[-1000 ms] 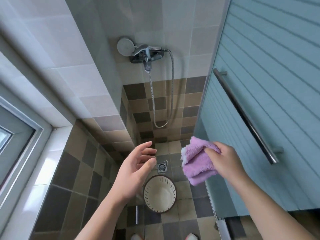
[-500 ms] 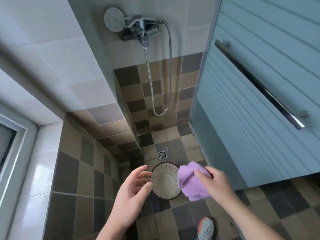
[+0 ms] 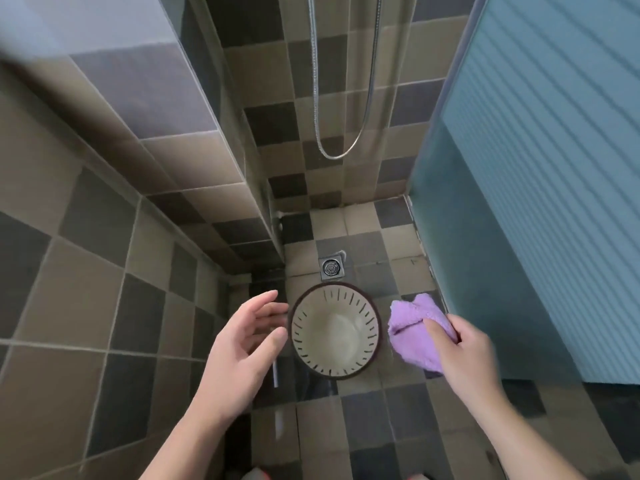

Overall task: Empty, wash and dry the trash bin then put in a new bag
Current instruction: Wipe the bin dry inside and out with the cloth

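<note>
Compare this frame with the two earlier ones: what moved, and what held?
The view tilted down, so the shower head left the frame. Both hands dropped toward the trash bin: the left hand now open beside its rim, the right hand on the other side. Unchanged: the right hand grips the purple cloth; the bin stands by the floor drain.

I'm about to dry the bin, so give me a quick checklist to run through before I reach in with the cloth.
1. Bin empty: ok. The trash bin stands upright on the floor with nothing showing inside.
2. Cloth in hand: ok. The right hand grips the purple cloth beside the bin.
3. Free hand to steady the rim: ok. The left hand is open, close to the bin's left side, not touching it.
4. Water drained: cannot tell. The bottom shines, but whether water remains is unclear.
5. Shower off: ok. No water shows around the hose or the floor drain.
6. New bag ready: cannot tell. None in view.
</note>
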